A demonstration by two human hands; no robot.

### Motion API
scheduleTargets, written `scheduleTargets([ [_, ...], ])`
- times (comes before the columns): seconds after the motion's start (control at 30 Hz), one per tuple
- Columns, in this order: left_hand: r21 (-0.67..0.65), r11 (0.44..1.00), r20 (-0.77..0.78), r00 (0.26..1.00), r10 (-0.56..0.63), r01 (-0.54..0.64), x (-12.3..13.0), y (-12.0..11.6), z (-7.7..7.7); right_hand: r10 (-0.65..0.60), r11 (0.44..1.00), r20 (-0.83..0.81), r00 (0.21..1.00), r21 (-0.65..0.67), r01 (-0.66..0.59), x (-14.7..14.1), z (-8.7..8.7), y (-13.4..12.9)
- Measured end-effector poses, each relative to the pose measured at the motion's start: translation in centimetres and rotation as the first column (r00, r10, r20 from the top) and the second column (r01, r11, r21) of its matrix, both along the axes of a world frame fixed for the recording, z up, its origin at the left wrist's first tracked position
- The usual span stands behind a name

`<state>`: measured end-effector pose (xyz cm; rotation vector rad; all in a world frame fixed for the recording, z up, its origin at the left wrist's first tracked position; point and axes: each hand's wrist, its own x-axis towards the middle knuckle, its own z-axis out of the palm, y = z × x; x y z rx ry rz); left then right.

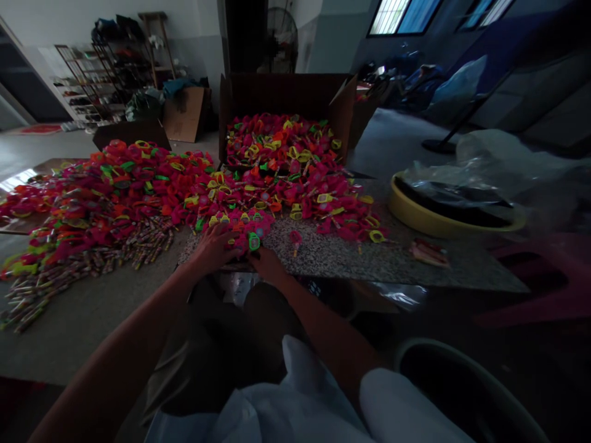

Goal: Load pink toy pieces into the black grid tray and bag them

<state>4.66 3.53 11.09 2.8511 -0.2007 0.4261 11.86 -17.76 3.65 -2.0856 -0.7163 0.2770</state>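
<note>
Small plastic toy watches, mostly pink with some yellow, orange and green, lie heaped over the table. In front of me a tight cluster of pink toy watches (243, 229) has a row of yellow ones along its far side. My left hand (213, 251) lies on the near left part of this cluster, its fingers stretched out over the watches. At the cluster's near right edge, my right hand (269, 264) has its fingers closed at a bright green toy watch (253, 241); its fingertips are partly hidden. A single pink toy watch (295, 237) lies right of the hands.
Behind the heap stands an open cardboard box (344, 117) full of toy watches. Many thin patterned sticks (99, 258) are piled at left. On the right are a yellow basin (415, 215) with clear plastic, a small flat packet (429, 253) and a pink stool (549, 277).
</note>
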Motion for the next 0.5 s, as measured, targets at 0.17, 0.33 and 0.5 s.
scheduleTargets([
  [0.17, -0.016, 1.000, -0.007, 1.000, -0.006, 0.006, -0.1, -0.2, 0.3, 0.000, 0.998, -0.018, 1.000, -0.055, -0.001, 0.3, -0.1, 0.1],
  [0.33, -0.010, 1.000, -0.025, 1.000, -0.001, 0.001, -0.2, -0.3, 0.4, 0.024, 0.982, 0.111, 0.994, -0.188, -0.003, -0.5, 1.1, 0.0],
  [0.5, -0.038, 0.999, -0.023, 1.000, -0.002, 0.001, -0.2, -0.3, 0.4, 0.021, 0.961, 0.114, 0.993, -0.276, 0.011, -1.3, 1.9, 0.2],
])
